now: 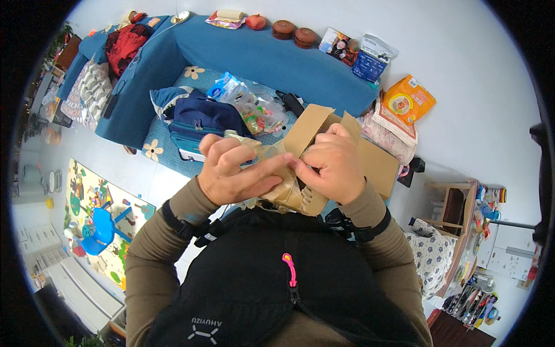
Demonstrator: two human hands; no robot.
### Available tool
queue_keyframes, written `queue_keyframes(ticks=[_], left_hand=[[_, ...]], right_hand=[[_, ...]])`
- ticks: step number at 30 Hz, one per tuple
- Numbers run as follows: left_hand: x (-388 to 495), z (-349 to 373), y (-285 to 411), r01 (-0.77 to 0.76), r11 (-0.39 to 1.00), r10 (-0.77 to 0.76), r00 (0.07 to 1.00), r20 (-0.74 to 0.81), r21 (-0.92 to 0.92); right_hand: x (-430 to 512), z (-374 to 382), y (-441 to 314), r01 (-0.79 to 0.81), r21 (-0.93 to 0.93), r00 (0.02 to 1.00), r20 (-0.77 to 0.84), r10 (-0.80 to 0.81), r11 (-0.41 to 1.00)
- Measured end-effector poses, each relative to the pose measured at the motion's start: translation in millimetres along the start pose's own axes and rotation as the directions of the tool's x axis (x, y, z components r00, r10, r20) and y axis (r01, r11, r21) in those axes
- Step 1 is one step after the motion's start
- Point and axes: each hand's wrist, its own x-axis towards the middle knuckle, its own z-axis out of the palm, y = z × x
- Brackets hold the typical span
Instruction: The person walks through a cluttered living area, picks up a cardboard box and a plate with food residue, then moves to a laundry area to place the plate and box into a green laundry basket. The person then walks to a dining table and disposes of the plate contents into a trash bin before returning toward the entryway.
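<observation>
A brown cardboard box (376, 167) with its flaps raised stands in front of me, close to my body. Crumpled, translucent tan packing tape (284, 191) hangs along its left side. My left hand (243, 169) lies over this tape, index finger stretched towards the box opening, other fingers curled. My right hand (331, 162) is closed at the opening, its thumb and index finger pinching what looks like the tape's edge beside my left fingertip. The fingers hide most of the pinched part and the inside of the box.
Behind the box is a blue sofa (260, 56), holding a navy backpack (208, 115) and plastic bags (260, 108). An orange bag (407, 99) lies on a cushion at the right. A blue child's chair (102, 230) stands on a patterned mat at the left.
</observation>
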Motion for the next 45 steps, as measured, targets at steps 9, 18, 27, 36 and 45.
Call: queue_keyframes(ticks=[9, 18, 27, 36, 45], left_hand=[[47, -30, -2, -0.005, 0.971, 0.103, 0.911, 0.399, -0.239], [45, -9, 10, -0.111, 0.962, 0.165, 0.964, 0.210, -0.250], [25, -27, 14, -0.101, 0.874, 0.225, 0.951, 0.212, -0.475], [38, -21, 26, -0.265, 0.821, 0.371, 0.921, 0.118, -0.506], [18, -35, 26, -0.122, 0.722, 0.381, 0.892, 0.243, -0.681]], right_hand=[[-13, -6, 0, -0.041, 0.108, 0.994, -0.094, 0.052, 0.993], [-24, -7, -7, -0.260, 0.301, 0.961, -0.009, 0.275, 0.918], [-46, -17, -2, -0.220, 0.327, 0.958, -0.102, 0.266, 0.919], [7, -57, 13, -0.170, -0.032, 0.949, -0.276, 0.154, 0.985], [8, -5, 2, -0.336, -0.092, 0.791, 0.513, 0.334, 0.937]])
